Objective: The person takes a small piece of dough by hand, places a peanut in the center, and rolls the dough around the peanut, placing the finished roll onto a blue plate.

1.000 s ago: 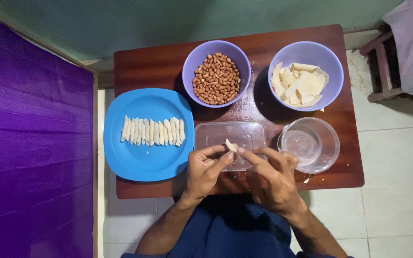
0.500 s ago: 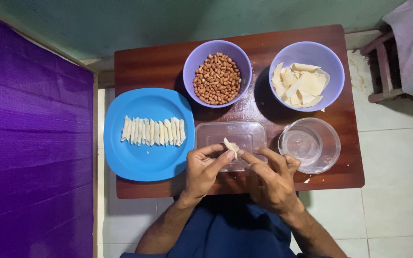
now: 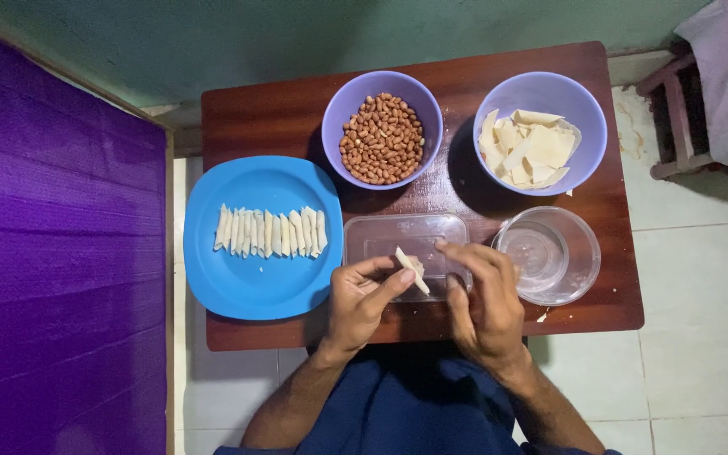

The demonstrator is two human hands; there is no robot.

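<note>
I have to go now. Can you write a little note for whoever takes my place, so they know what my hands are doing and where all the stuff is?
Left hand: its fingers pinch a small folded white wrapper over the clear rectangular container.
Right hand: open, holding nothing, fingers spread over the container's right end, beside the wrapper.
Things: purple bowl of peanuts at the back, purple bowl of flat white wrappers at back right, clear round bowl at right.
Done: a row of folded pieces lies on the blue plate.
Left: the piece in hand is not on the plate; both purple bowls hold plenty.
</note>
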